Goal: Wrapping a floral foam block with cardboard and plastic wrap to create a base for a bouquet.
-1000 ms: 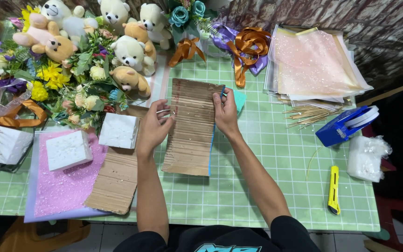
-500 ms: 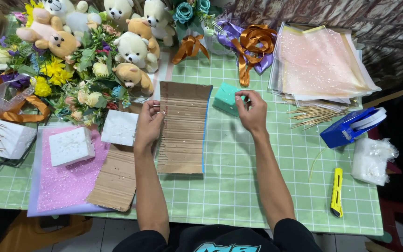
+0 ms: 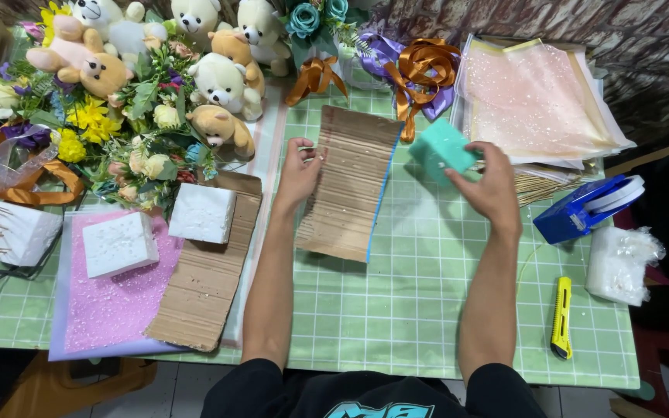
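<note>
Near the lower right of the frame a yellow cutter (image 3: 560, 317) lies on the green table (image 3: 412, 310). At centre, the left hand (image 3: 297, 174) rests with loosely curled fingers on the left edge of a brown corrugated sheet (image 3: 350, 182) lying flat. Right of centre, the right hand (image 3: 493, 186) grips a teal block (image 3: 443, 147) lifted just beside the sheet's upper right corner. Farther back, teddy bears (image 3: 222, 77) and ribbons (image 3: 420, 66) crowd the top.
</note>
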